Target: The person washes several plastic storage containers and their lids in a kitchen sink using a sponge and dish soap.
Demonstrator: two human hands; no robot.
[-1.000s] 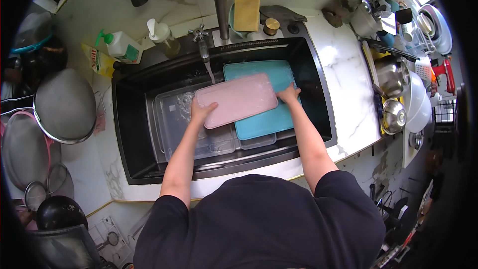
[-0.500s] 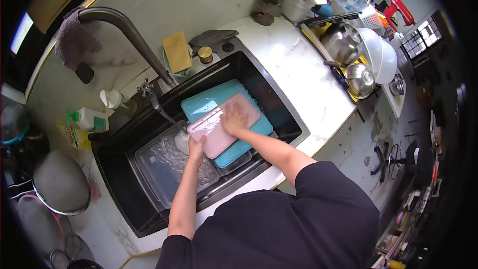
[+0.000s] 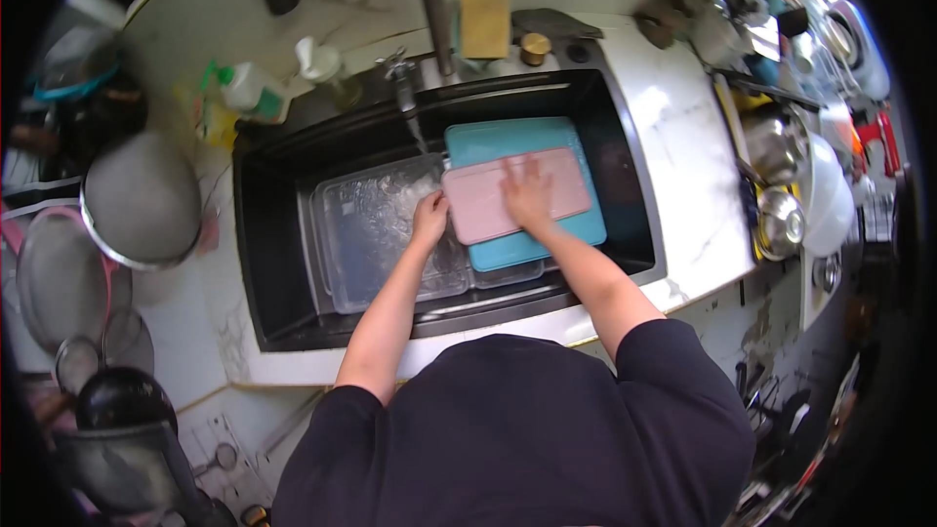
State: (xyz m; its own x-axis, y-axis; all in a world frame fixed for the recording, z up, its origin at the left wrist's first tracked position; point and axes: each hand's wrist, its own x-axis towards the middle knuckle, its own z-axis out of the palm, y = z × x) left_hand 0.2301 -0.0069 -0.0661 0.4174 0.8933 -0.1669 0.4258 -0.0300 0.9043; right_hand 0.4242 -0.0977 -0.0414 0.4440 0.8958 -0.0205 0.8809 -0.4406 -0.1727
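Observation:
A pink rectangular lid [image 3: 478,208] lies over a larger turquoise lid [image 3: 509,136] in the right half of the black sink. My left hand [image 3: 429,218] is closed at the pink lid's left edge, gripping it there. Across the top of the pink lid, my right hand [image 3: 528,193] rests flat with its fingers spread and slightly blurred. To the left is a clear plastic container [image 3: 376,234] with water in it. A stream from the tap [image 3: 402,83] runs down at its back edge. Part of another clear container [image 3: 509,274] shows beneath the turquoise lid.
The sink's rim [image 3: 639,185] borders a white marbled counter [image 3: 673,137]. Behind the sink stand a yellow sponge [image 3: 485,24], a soap pump [image 3: 317,60] and a green-capped bottle [image 3: 252,90]. Mesh strainers [image 3: 142,198] are at left; metal bowls [image 3: 781,222] at right.
The head view has turned and shifted, so the sink appears more level. My left hand stays at the pink lid's left edge; my right hand remains spread on the lid's surface.

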